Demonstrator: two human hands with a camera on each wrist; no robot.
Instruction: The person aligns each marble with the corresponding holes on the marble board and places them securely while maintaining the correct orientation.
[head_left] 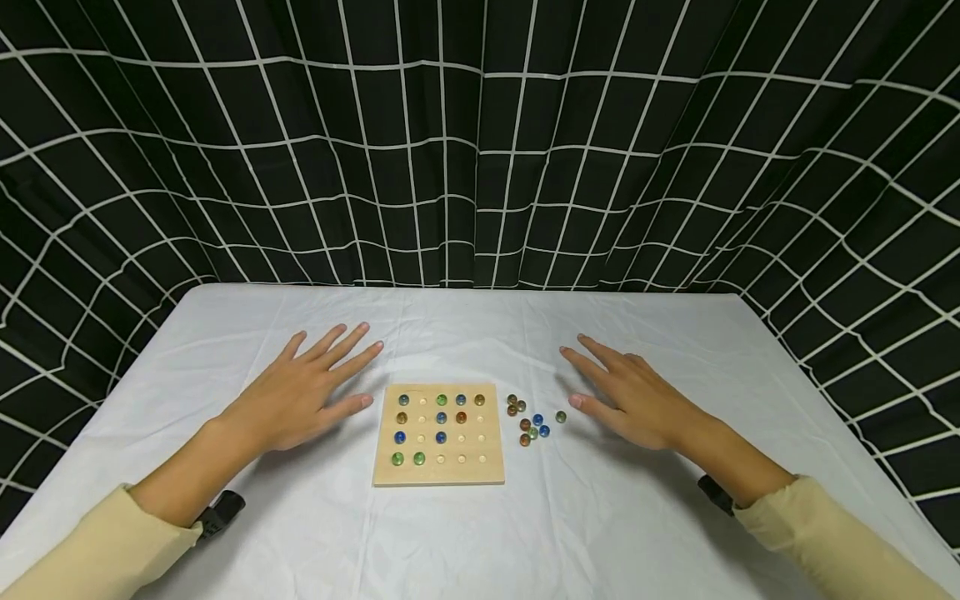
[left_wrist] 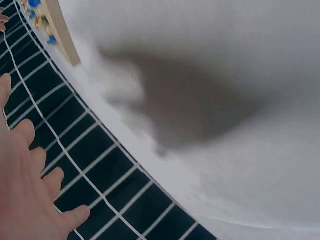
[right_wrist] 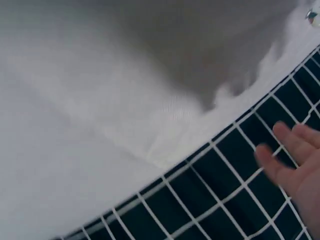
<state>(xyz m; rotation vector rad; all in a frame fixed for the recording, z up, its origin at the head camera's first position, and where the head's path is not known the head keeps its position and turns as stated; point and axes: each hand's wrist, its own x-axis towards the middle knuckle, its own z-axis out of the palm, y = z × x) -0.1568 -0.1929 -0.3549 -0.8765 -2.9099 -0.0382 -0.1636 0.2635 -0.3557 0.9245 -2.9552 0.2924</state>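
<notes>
Between the two hands lies a wooden board (head_left: pixel 439 475) with rows of round dimples, several of them filled with glass marbles in blue, green and amber. Other dimples on the right and in the front row are bare. A loose group of marbles (head_left: pixel 533 433) lies on the cloth just right of the board. My left hand (head_left: pixel 300 396) hovers left of the board, fingers spread and holding nothing. To the right of the loose marbles, my right hand (head_left: pixel 633 396) is also held above the cloth with extended fingers, nothing in it. A single green marble (head_left: pixel 561 417) lies nearest its thumb.
A white cloth (head_left: pixel 450 542) covers the table. Behind and at both sides hangs a black curtain (head_left: pixel 480 150) with a white grid. Each wrist carries a small black device, such as the left one (head_left: pixel 222 512).
</notes>
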